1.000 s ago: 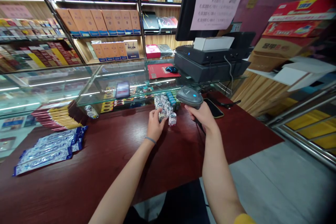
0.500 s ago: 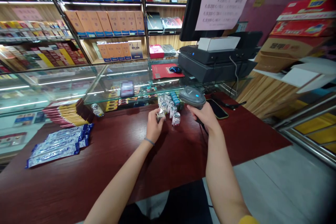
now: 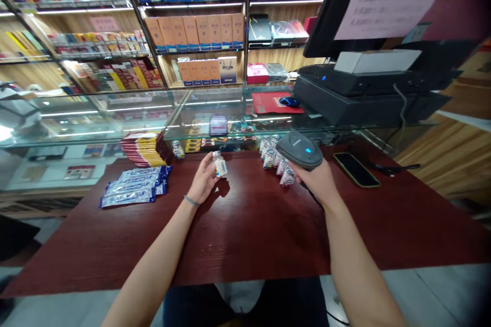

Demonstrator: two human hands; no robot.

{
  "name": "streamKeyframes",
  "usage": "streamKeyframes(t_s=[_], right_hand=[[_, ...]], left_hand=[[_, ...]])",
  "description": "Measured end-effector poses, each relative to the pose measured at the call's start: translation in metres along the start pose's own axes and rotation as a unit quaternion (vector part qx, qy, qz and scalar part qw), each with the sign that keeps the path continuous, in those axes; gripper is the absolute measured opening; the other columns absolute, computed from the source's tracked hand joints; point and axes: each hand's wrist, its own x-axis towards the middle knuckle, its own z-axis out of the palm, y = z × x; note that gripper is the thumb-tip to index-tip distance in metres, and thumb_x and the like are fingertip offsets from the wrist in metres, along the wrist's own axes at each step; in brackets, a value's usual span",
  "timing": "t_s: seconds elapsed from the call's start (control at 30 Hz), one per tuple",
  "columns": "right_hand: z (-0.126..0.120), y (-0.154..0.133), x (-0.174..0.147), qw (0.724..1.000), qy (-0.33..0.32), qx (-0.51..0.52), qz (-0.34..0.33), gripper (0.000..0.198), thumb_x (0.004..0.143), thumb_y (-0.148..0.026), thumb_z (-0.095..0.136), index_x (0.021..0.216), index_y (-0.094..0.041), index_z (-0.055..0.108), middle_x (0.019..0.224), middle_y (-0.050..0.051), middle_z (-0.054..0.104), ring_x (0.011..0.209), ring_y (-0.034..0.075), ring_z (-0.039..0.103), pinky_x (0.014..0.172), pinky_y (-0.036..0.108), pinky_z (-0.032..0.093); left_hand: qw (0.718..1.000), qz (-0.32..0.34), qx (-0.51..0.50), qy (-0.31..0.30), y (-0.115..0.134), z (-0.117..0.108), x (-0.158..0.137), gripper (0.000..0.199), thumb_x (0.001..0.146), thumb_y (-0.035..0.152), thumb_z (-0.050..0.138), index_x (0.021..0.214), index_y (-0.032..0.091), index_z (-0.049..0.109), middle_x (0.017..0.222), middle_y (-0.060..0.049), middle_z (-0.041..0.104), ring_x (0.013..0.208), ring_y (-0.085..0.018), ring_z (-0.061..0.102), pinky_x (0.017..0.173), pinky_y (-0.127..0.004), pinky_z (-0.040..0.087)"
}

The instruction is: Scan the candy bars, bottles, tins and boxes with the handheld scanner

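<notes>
My left hand (image 3: 204, 179) grips a small clear jar (image 3: 220, 164) with a pale label, tilted a little above the dark red tabletop. In my right hand (image 3: 316, 179) is a grey barcode scanner (image 3: 299, 150) with a lit blue spot, its head pointing left. Several similar small jars (image 3: 269, 159) stand in a cluster beside and partly behind the scanner. One more jar (image 3: 178, 149) stands apart at the far left edge of the table, near the glass counter. The scanner's handle is mostly hidden by my right hand.
Left on the table are a stack of red-and-yellow packets (image 3: 143, 149) and blue-and-white sachets (image 3: 132, 186). A phone (image 3: 356, 169) lies at right. Behind, a glass counter (image 3: 215, 99) bears a mouse (image 3: 290, 101) and a monitor (image 3: 330, 10).
My left hand has lifted a jar from the cluster and carried it left, away from the others. My right hand still holds the scanner. The view has turned left.
</notes>
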Motion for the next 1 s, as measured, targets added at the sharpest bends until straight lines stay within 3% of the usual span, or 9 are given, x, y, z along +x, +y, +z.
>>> streamKeyframes(t_s=[0.1, 0.17, 0.3, 0.4, 0.53, 0.73, 1.0], right_hand=[[0.018, -0.003, -0.007, 0.999, -0.024, -0.026, -0.04, 0.043, 0.075, -0.041, 0.078, 0.111, -0.023, 0.061, 0.087, 0.007, 0.074, 0.082, 0.027, 0.07, 0.071, 0.036, 0.055], [0.028, -0.006, -0.013, 0.994, -0.074, -0.054, -0.063, 0.047, 0.076, -0.038, 0.076, 0.118, -0.024, 0.059, 0.1, 0.008, 0.075, 0.09, 0.027, 0.071, 0.077, 0.036, 0.055], [0.04, -0.014, -0.023, 0.963, -0.19, -0.161, -0.105, 0.056, 0.077, -0.032, 0.072, 0.129, -0.025, 0.054, 0.107, 0.008, 0.076, 0.098, 0.031, 0.074, 0.077, 0.034, 0.052], [0.047, -0.021, -0.028, 0.935, -0.244, -0.221, -0.131, 0.056, 0.078, -0.029, 0.07, 0.13, -0.026, 0.051, 0.105, 0.008, 0.077, 0.09, 0.032, 0.076, 0.07, 0.032, 0.05], [0.053, -0.024, -0.031, 0.92, -0.26, -0.253, -0.146, 0.058, 0.077, -0.026, 0.07, 0.131, -0.026, 0.049, 0.098, 0.006, 0.078, 0.084, 0.032, 0.077, 0.064, 0.029, 0.045], [0.052, -0.021, -0.031, 0.906, -0.283, -0.279, -0.144, 0.026, 0.079, -0.03, 0.068, 0.101, -0.026, 0.057, 0.078, 0.003, 0.076, 0.071, 0.03, 0.075, 0.057, 0.028, 0.038], [0.053, -0.018, -0.029, 0.921, -0.253, -0.262, -0.14, 0.041, 0.077, -0.032, 0.069, 0.116, -0.025, 0.058, 0.085, 0.005, 0.078, 0.08, 0.033, 0.077, 0.061, 0.029, 0.044]], left_hand=[[0.997, -0.024, -0.067, -0.014, 0.008, -0.012, -0.001, 0.051, 0.089, 0.035, 0.073, 0.137, 0.028, 0.057, 0.144, -0.009, 0.062, 0.112, -0.019, 0.066, 0.082, -0.029, 0.056], [0.994, -0.039, -0.099, -0.016, 0.01, -0.017, -0.001, 0.046, 0.091, 0.034, 0.07, 0.135, 0.027, 0.059, 0.144, -0.009, 0.062, 0.111, -0.019, 0.067, 0.08, -0.029, 0.056], [0.992, -0.052, -0.114, -0.01, 0.011, -0.02, 0.0, 0.047, 0.092, 0.032, 0.066, 0.138, 0.028, 0.059, 0.144, -0.008, 0.062, 0.111, -0.02, 0.068, 0.079, -0.029, 0.056], [0.991, -0.055, -0.118, -0.015, 0.01, -0.02, 0.0, 0.047, 0.092, 0.031, 0.065, 0.138, 0.027, 0.058, 0.145, -0.009, 0.062, 0.111, -0.02, 0.069, 0.08, -0.029, 0.056], [0.992, -0.051, -0.11, -0.026, 0.01, -0.02, 0.001, 0.046, 0.092, 0.032, 0.066, 0.138, 0.027, 0.059, 0.144, -0.009, 0.062, 0.113, -0.02, 0.068, 0.085, -0.032, 0.056], [0.991, -0.052, -0.126, 0.013, 0.004, -0.02, 0.008, 0.04, 0.092, 0.027, 0.064, 0.132, 0.025, 0.062, 0.128, -0.01, 0.07, 0.114, -0.022, 0.068, 0.091, -0.037, 0.056], [0.99, -0.057, -0.128, -0.015, 0.009, -0.019, 0.002, 0.048, 0.092, 0.032, 0.067, 0.139, 0.029, 0.056, 0.138, -0.008, 0.065, 0.107, -0.019, 0.069, 0.081, -0.03, 0.057]])
